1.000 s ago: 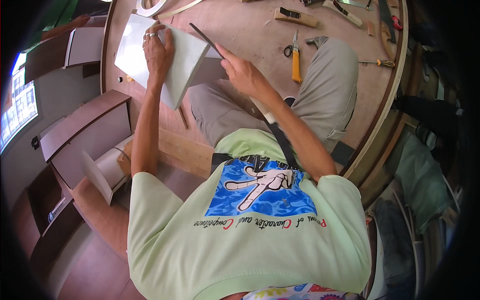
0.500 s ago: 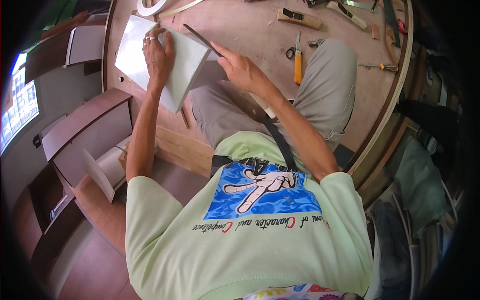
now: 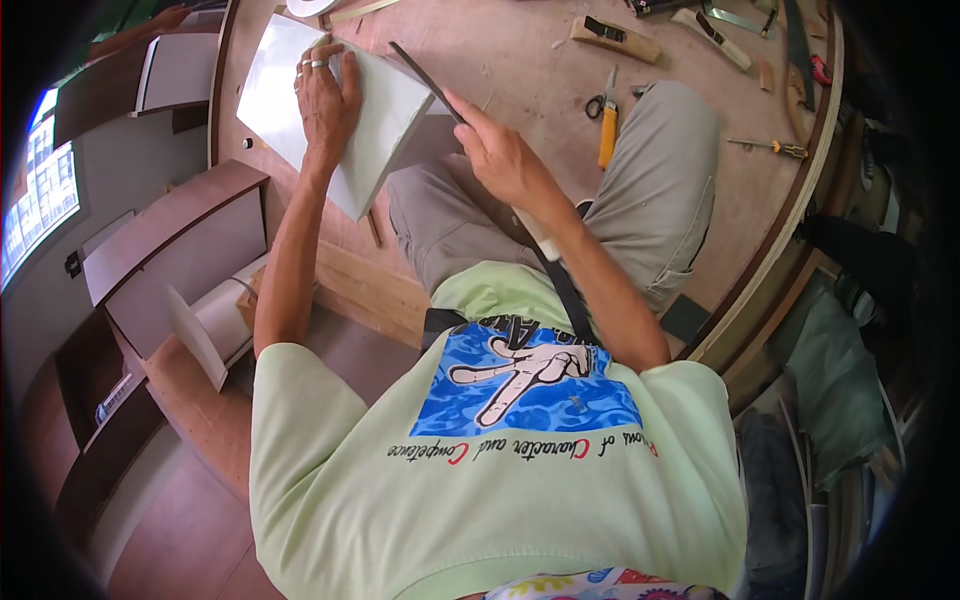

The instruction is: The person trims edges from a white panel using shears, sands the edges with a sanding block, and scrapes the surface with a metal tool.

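Note:
A white, smooth-faced wedge-shaped panel piece (image 3: 385, 110) stands tilted beside my left knee. My left hand (image 3: 328, 100), with rings on it, presses on its upper face, fingers bent near the top edge and holding it steady. In my right hand (image 3: 505, 155) is a long, thin dark file (image 3: 415, 68). Its blade points away to the upper left, at the right edge of the white piece; a pale handle end (image 3: 535, 235) shows below my wrist. Whether the blade touches the edge I cannot tell.
On the wooden work surface (image 3: 480, 60) lie a wooden plane (image 3: 615, 38), yellow-handled snips (image 3: 608, 125), a screwdriver (image 3: 770, 147), a handsaw (image 3: 797, 60) and a white tape roll (image 3: 312, 5). Brown-edged panels (image 3: 175, 230) stand at the left. My bent legs (image 3: 650, 190) flank the middle.
My right hand and the file have moved slightly right and toward me along the white piece's edge. The left hand stays on the piece; the whole view has shifted a little.

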Available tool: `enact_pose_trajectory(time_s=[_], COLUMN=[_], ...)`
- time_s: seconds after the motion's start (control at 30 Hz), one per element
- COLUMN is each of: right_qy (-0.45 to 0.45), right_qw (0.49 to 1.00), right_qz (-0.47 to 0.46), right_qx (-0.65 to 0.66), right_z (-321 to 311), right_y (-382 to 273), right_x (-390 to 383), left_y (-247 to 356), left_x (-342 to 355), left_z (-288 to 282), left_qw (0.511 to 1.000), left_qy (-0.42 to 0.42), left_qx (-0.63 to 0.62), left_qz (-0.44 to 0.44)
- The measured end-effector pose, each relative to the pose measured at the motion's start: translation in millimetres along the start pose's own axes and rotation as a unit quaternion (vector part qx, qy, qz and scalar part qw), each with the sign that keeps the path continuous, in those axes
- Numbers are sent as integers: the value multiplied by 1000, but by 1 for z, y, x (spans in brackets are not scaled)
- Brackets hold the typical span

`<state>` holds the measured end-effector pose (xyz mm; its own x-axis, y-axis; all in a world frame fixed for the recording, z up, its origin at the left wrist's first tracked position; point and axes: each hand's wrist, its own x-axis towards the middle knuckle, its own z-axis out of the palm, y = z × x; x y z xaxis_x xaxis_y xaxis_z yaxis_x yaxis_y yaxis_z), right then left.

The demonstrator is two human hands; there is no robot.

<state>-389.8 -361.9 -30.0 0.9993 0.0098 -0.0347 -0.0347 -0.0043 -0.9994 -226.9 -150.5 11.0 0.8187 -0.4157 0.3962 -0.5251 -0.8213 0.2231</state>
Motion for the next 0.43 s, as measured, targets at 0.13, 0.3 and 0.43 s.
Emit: enact_pose_trajectory(time_s=[0.13, 0.3, 0.43], right_qy=[-2, -90, -87], right_qw=[1000, 989, 968], right_qz=[-23, 114, 110], right_qx=[-4, 6, 207], right_z=[1, -29, -69], right_y=[8, -26, -46], right_x=[16, -13, -24], left_y=[0, -1, 4], left_x=[1, -3, 0], left_z=[2, 1, -8], left_qw=[1000, 1000, 997], left_qy=[-1, -8, -45], left_qx=[8, -8, -30], left_qz=[-5, -20, 58])
